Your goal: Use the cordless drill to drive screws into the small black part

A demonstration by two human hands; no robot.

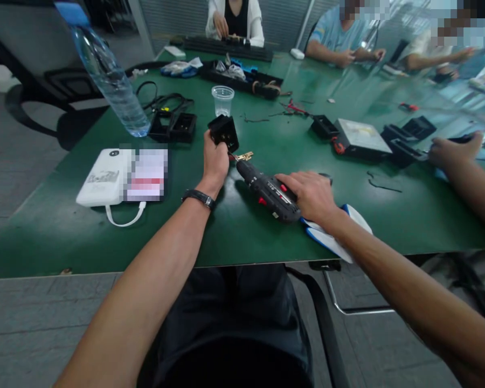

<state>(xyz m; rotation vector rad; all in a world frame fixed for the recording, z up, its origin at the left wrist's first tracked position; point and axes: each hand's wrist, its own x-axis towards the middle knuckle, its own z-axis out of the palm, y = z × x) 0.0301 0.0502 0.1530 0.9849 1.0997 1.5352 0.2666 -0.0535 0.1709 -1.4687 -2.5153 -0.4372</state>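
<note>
My left hand (215, 166) grips a small black plastic housing (224, 132), tilted so that its hollow inside with small metal parts shows. My right hand (313, 195) is closed around the rear of a black cordless drill (267, 192) with red buttons. The drill's nose points at the housing, and its bit ends close to my left thumb; whether it touches the housing I cannot tell. A small brass-coloured piece (245, 156) appears just beyond the drill's nose. Under my right wrist lies a white and blue glove (327, 240).
On the left are a water bottle (109, 81), a white power bank (107, 178) cabled to a phone (145, 175), and black housings (173, 126). A plastic cup (223, 99) stands ahead. Right are a metal-topped box (361, 137) and another person's hand (455, 153). Others sit opposite.
</note>
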